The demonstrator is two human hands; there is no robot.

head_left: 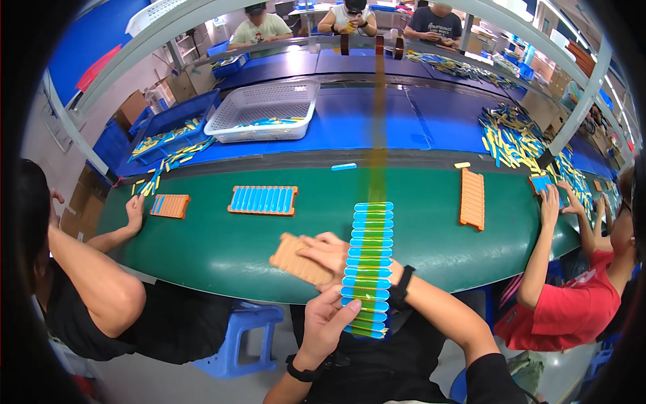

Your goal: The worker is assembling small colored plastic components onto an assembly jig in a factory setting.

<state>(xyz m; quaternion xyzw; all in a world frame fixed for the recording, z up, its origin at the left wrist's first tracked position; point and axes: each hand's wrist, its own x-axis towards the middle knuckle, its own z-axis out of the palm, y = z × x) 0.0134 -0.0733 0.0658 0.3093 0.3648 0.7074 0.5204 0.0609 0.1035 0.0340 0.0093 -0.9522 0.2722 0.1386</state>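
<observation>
A long green counter (222, 249) curves across a busy workroom, with a blue counter (377, 121) behind it and workers seated all around. On the green surface lie four orange ridged trays: one filled with blue sticks (263, 200), one partly filled at the far left (169, 205), one standing lengthwise at the right (472, 198), and one bare tray (298, 258) under the right hand. One white basket (264, 110) sits on the blue counter. A row of blue sticks joined by a strip of yellow tape (367, 268) runs from the counter edge toward the person. The left hand (326, 324) pinches the near end of that strip between thumb and fingers. The right hand (334, 256) lies with fingers spread flat on the bare tray, just left of the strip.
</observation>
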